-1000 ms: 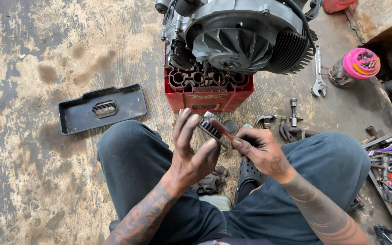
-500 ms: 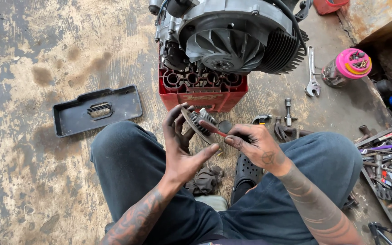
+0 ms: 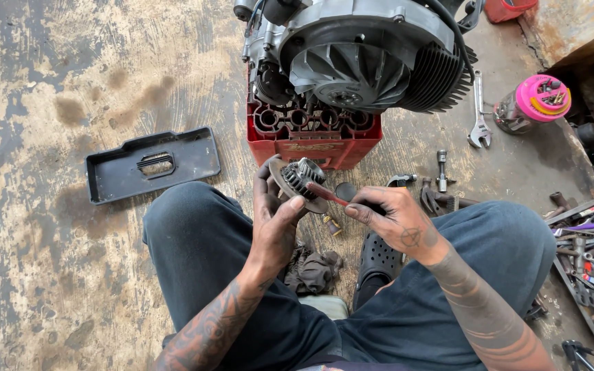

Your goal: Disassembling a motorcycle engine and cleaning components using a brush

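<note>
Two hands busy | left hand (image 3: 274,223) clamped on toothed clutch part (image 3: 300,180), just in front of red crate (image 3: 314,143) | right hand (image 3: 393,218) pinching red-handled tool (image 3: 328,195) against it | I judge mid-job; engine (image 3: 359,55) on crate, part not refitted

A finned engine (image 3: 366,58) sits at the top centre of the frame on a red plastic crate (image 3: 311,137). Left of the crate a black rectangular cover (image 3: 151,163) lies flat on the stained concrete floor (image 3: 49,275). At upper right — a wrench (image 3: 479,113) and a pink-lidded jar (image 3: 536,103), near each other. A tray of mixed tools (image 3: 589,268) fills the right edge; a dark rag (image 3: 314,269) lies low in the centre.
</note>
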